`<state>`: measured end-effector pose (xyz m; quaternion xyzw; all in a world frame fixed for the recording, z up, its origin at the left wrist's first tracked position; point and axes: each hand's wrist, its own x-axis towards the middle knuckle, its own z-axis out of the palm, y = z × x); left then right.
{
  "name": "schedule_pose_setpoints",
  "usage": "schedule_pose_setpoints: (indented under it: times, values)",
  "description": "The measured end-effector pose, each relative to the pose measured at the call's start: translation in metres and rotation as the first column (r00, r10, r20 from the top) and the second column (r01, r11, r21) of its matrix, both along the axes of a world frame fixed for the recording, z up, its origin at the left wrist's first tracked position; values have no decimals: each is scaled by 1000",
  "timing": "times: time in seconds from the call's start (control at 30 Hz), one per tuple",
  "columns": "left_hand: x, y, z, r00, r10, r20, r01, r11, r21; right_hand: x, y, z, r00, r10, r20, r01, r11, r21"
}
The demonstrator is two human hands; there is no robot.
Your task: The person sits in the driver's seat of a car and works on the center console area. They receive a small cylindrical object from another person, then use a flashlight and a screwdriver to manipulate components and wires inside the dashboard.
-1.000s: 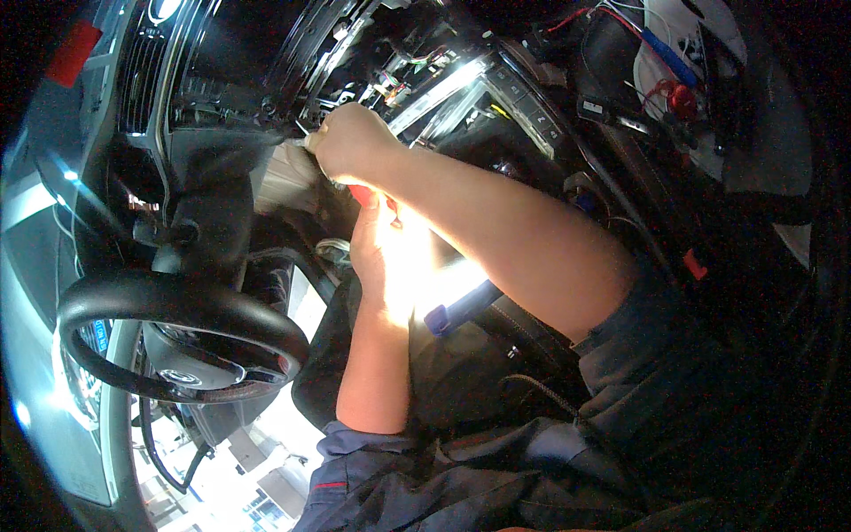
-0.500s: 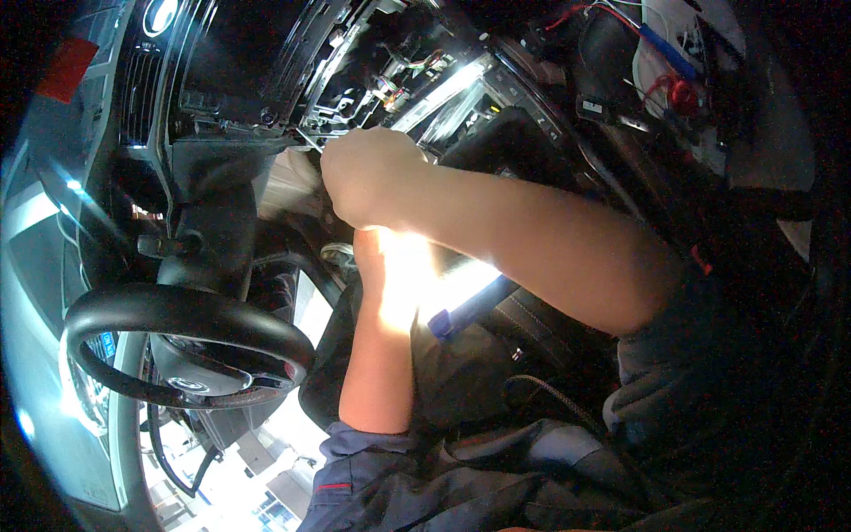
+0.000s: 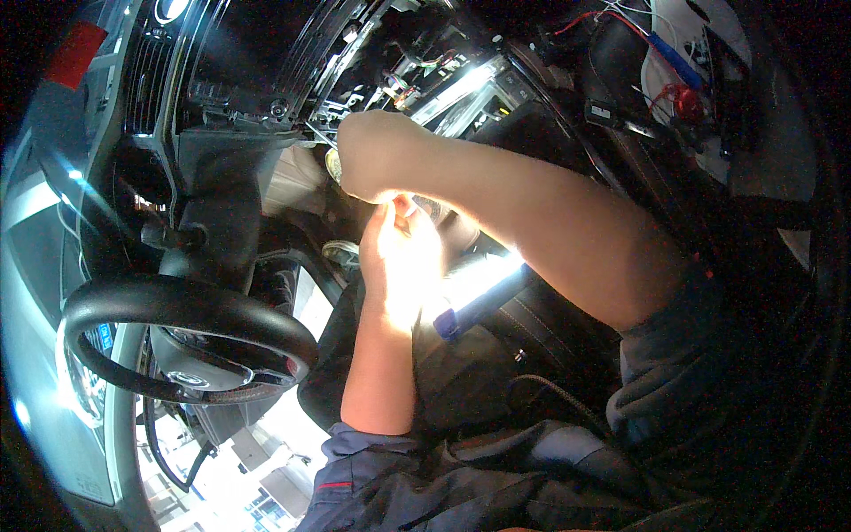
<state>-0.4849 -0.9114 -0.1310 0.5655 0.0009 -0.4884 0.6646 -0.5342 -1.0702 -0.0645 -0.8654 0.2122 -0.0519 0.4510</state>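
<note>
My right hand (image 3: pixel 381 155) is a closed fist below the opened dashboard and its exposed wiring (image 3: pixel 399 80). A small yellowish piece (image 3: pixel 333 164) shows at its left side; I cannot tell if it is gripped. My left hand (image 3: pixel 399 244), washed out by bright light, rises beneath the right one with fingers curled and pressed together at it; what either holds is hidden. A lit tube work lamp with a blue end (image 3: pixel 470 301) lies just right of my left hand.
The steering wheel (image 3: pixel 186 284) and column are on my left, beside an air vent (image 3: pixel 146 80). At upper right, a blue-handled tool (image 3: pixel 674 58), red wire (image 3: pixel 687 102) and a black device (image 3: pixel 616 115) lie about. A braided cable (image 3: pixel 567 399) runs near my lap.
My right forearm and fist have shifted a little to the right. The red thing seen between my hands a second ago is hidden now.
</note>
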Motion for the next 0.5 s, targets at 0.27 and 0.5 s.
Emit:
schedule_pose_setpoints:
  times: [0.27, 0.5]
  values:
    - [-22, -13, 8, 985, -37, 168, 60, 989, -138, 5, 1, -7, 998, -22, 63, 24, 999, -31]
    - [-3, 1, 17, 975, -181, -127, 154, 968, -197, 8, 0, -5, 993, -78, 91, 68, 992, 106]
